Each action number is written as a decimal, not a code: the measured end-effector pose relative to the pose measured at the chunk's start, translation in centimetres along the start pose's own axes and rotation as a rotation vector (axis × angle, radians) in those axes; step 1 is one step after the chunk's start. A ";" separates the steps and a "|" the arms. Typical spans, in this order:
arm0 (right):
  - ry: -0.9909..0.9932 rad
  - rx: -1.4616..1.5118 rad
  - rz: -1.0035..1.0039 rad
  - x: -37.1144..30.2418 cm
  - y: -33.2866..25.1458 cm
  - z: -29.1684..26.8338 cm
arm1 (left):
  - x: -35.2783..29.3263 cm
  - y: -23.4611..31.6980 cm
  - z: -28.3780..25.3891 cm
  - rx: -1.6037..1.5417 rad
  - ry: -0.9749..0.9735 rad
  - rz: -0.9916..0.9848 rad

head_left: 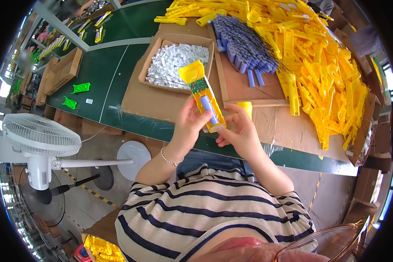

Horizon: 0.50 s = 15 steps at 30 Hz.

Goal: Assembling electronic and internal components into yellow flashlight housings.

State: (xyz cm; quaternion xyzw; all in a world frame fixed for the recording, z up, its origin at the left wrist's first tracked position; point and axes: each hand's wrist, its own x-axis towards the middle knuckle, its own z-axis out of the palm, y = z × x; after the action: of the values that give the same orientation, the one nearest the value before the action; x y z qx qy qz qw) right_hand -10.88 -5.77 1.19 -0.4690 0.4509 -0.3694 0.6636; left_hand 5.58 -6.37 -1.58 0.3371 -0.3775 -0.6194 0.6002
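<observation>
My left hand (189,121) is closed round a long yellow plastic housing (191,72), holding it tilted above the table's near edge. Inside the housing lie a green circuit board (200,86) with thin wires and a blue cylindrical battery (208,108); my left thumb rests by the battery. At the near end of the housing, the thumb and fingers of my right hand (241,132) are pinched, next to a small pale piece (215,128). Another yellow piece (246,107) shows just behind my right fingers; whether they touch it I cannot tell.
A cardboard box (143,72) of small white plastic parts stands ahead. Beyond it, right, are stacked blue batteries (238,50) with dark wires and a large heap of yellow housings (310,65). Green plastic parts (81,88) lie left. A white fan (41,135) stands at left.
</observation>
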 end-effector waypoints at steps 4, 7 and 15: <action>0.026 0.058 -0.118 1.5 -2.8 -1.2 | 9.6 5.5 -5.3 -0.023 0.134 0.094; 0.140 0.046 -0.227 2.8 -3.6 -4.1 | 21.2 8.2 -14.9 0.139 0.259 0.111; 0.631 -0.258 -0.207 7.3 -6.3 -16.0 | 41.2 7.7 -41.1 0.815 0.614 0.054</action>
State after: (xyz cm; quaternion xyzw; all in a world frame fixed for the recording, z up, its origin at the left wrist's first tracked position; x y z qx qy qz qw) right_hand -24.04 -18.87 2.96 -0.4549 0.6266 -0.5013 0.3862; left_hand 42.97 -50.02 -13.42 0.7004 -0.4034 -0.2787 0.5187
